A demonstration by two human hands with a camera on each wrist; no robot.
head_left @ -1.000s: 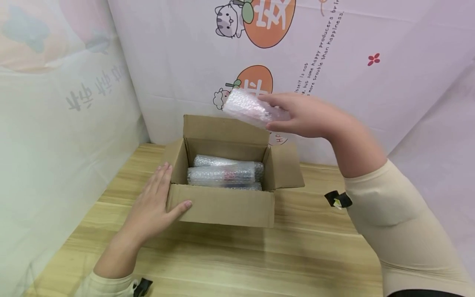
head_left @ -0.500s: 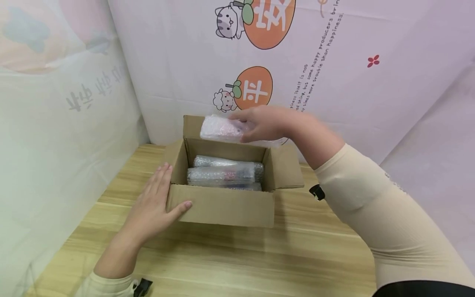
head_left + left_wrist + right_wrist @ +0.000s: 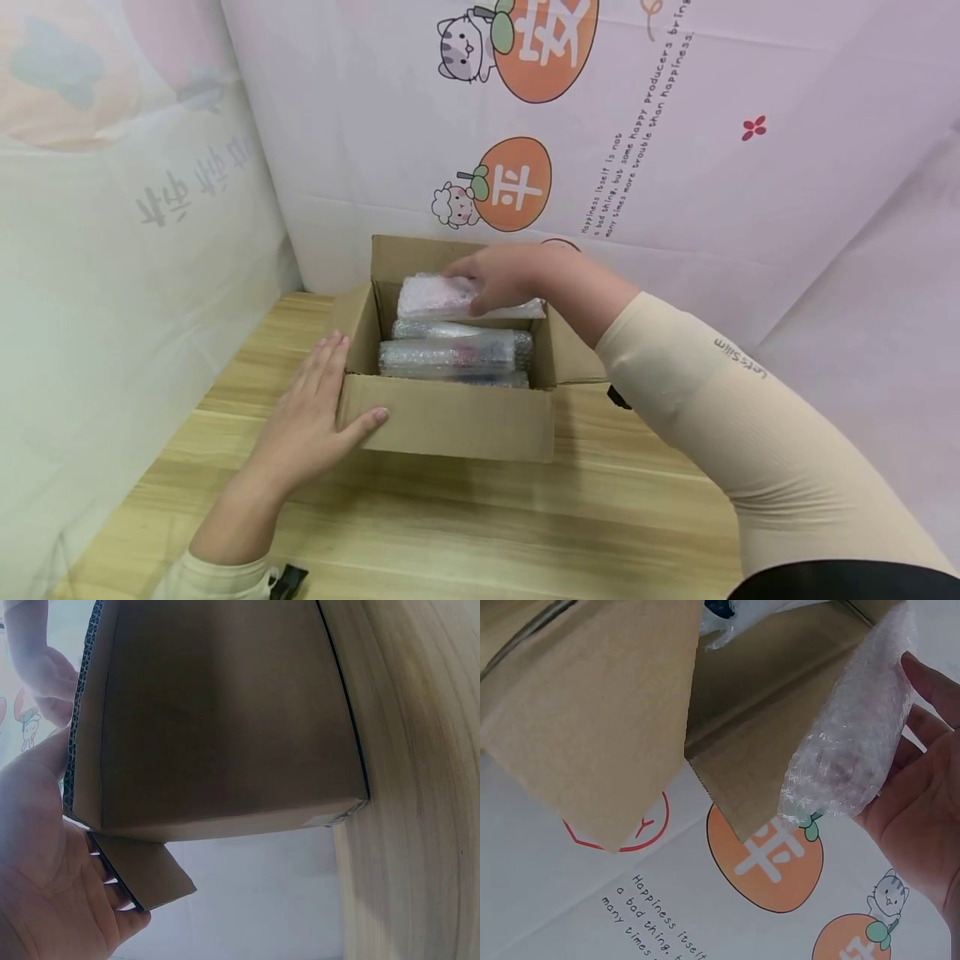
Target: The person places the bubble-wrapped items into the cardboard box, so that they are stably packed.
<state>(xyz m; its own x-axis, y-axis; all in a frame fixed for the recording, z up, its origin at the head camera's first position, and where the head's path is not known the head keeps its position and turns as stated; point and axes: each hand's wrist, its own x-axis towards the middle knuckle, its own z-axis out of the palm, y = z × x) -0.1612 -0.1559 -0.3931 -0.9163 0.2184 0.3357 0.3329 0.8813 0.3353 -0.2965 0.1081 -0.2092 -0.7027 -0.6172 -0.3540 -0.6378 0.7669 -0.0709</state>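
An open cardboard box [image 3: 450, 417] stands on the wooden table with its flaps folded outward. My right hand [image 3: 502, 277] grips a bubble-wrapped bundle [image 3: 431, 297] at the back of the box mouth; in the right wrist view, thumb and fingers hold the clear bubble wrap [image 3: 847, 742]. What is inside the wrap is hard to make out. Several other bubble-wrapped rolls [image 3: 420, 354] lie side by side in the box, one showing a red patch. At the box's left corner rests my left hand [image 3: 307, 417], fingers straight along the left flap and thumb on the front flap.
Beneath the box is a wood-grain table [image 3: 480, 525]. A white printed cloth [image 3: 360, 125] hangs behind it, and another pale sheet [image 3: 112, 275] hangs on the left. The right flap [image 3: 577, 354] sticks out sideways under my right forearm.
My right hand has brought the wrapped bundle down and left, from above the box's back right to inside its rear opening. My left hand has stayed in place.
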